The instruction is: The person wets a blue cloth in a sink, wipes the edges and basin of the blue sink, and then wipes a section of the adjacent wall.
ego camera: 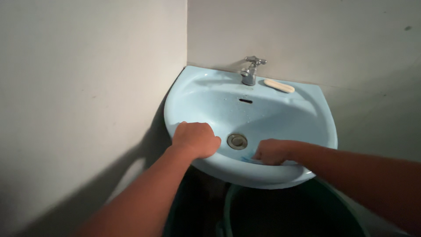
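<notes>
Pale blue ceramic washbasin (307, 94), corner-mounted, two plain walls meeting behind it. All positions below are relative to the basin.

Left hand (196, 139): fist-like, fingers curled over the front-left rim, knuckles up. Looks like a brace, steadying against the basin edge.

Right hand (274, 152): inside the bowl at the front, just right of the metal drain (237, 141), fingers bent and pressed down on the bowl floor. Small blue scrap (247, 158) shows at its fingertips, likely a cloth or scrubber pinned under the hand. Cannot confirm what it is, or whether the hand grips it or just presses on it.

Chrome cross-handle tap (251, 70): centre of the back ledge. No water stream visible; droplets on the bowl near the overflow slot (245, 101).

Cream soap bar (279, 85): flat on the back ledge, just right of the tap, away from the bowl.

Dark green bucket (280, 210): directly beneath the basin, probably sitting where the drain outlet would be.

Hard to make out: lighting is dim, the bucket's inside is black, its lower part is cut off by the frame. Basin underside and any pipework are in shadow.
</notes>
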